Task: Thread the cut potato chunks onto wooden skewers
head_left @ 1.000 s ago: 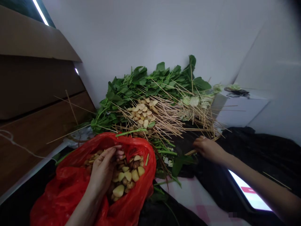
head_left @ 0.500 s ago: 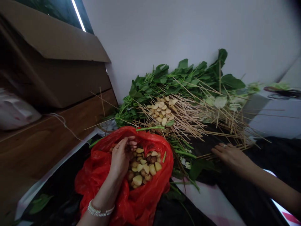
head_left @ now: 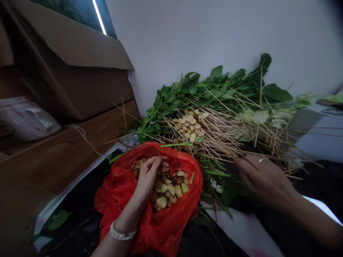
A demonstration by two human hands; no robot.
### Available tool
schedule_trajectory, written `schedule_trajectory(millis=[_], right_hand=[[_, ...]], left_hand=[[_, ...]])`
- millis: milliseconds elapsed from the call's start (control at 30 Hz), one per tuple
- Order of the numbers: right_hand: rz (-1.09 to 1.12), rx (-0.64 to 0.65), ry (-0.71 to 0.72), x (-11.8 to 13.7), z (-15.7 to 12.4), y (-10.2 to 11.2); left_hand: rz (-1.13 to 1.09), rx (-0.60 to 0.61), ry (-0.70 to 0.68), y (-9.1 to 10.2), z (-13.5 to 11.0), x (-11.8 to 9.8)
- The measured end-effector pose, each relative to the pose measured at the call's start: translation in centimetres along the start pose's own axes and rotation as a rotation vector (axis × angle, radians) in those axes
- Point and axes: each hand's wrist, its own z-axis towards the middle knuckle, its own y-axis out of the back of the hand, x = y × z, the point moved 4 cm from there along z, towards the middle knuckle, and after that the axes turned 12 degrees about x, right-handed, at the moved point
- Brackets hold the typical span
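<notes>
My left hand (head_left: 150, 175), with a beaded bracelet at the wrist, reaches into an open red plastic bag (head_left: 171, 217). Its thumb and fingertips come together above cut potato pieces (head_left: 162, 202) in the bag; whatever is between them is hidden. To the right, my right hand (head_left: 264, 175), with a ring on one finger, hovers by the near end of the wooden skewers (head_left: 222, 137). Its fingers are drawn together and point left, and I cannot make out what they hold. Behind the bag lie skewered potato slices (head_left: 190, 125) with their sticks fanned to the right.
Leafy green skewers (head_left: 214, 85) are heaped against the wall, with pale cabbage-like leaves (head_left: 261, 117) at the right. A cardboard box (head_left: 93, 85) and a whitish plastic jug (head_left: 29, 119) stand on the left. Black plastic (head_left: 80, 217) lies around the bag.
My right hand has lifted and come closer to the camera. My left hand stays in the bag, its fingers drawn closer together. The whole view has shifted slightly.
</notes>
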Motion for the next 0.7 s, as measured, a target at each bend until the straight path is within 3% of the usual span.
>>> schedule_trajectory(millis=[67, 100, 233, 400, 467, 533, 700], right_hand=[[0.093, -0.106, 0.031, 3.2, 0.6, 0.5], [0.156, -0.095, 0.051, 4.9, 0.9, 0.4], [0.467, 0.069, 0.143, 11.4, 2.6, -0.5], [0.562, 0.245, 0.291, 16.3, 3.6, -1.2], [0.554, 0.238, 0.32, 17.4, 3.3, -1.7], [0.554, 0.216, 0.333, 18.0, 2.8, -2.3], [0.598, 0.179, 0.404, 18.9, 1.7, -3.3]], left_hand=[[-0.001, 0.0, -0.006, 0.1, 0.1, 0.2], [-0.013, -0.002, -0.006, 0.1, 0.2, 0.3], [-0.126, -0.02, 0.017, 0.5, 0.4, 0.0], [-0.18, 0.018, 0.013, 1.1, 0.0, -3.1], [-0.016, 0.077, 0.011, 1.5, -0.6, -4.4], [0.294, 0.166, -0.002, 2.2, -1.6, -5.1], [1.191, 0.329, -0.134, 5.2, -5.5, -3.8]])
